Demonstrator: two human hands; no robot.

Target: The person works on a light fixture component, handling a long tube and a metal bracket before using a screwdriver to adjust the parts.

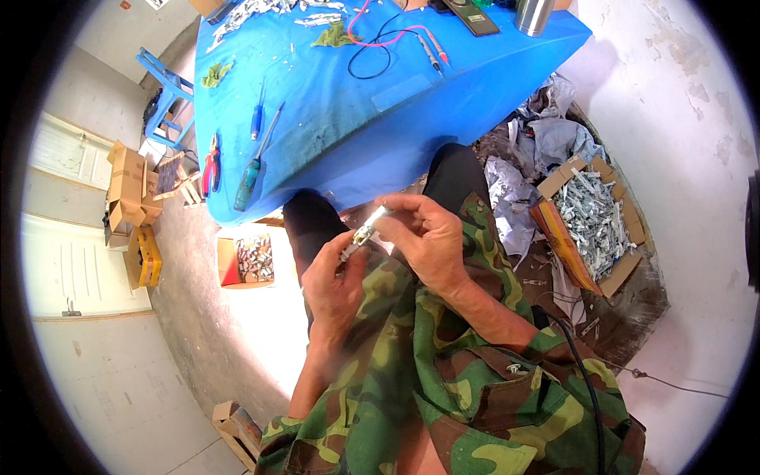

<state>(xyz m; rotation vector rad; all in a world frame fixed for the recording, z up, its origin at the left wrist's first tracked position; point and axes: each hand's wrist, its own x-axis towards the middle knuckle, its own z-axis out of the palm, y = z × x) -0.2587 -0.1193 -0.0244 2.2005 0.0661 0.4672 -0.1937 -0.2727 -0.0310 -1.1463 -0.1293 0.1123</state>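
Above my lap, both hands grip a slim silvery-white metal part with a yellowish, brassy patch along its middle. My left hand pinches its lower end between thumb and fingers. My right hand is closed around the upper end, thumb and forefinger pressed together there. The part is tilted, its upper end toward the right. Its exact kind is too small to make out, and the fingertips hide both ends.
On the blue-covered table lie red-handled pliers, two screwdrivers, test probe leads, a steel flask and a heap of silvery parts. A carton of similar parts stands right; another box sits left below.
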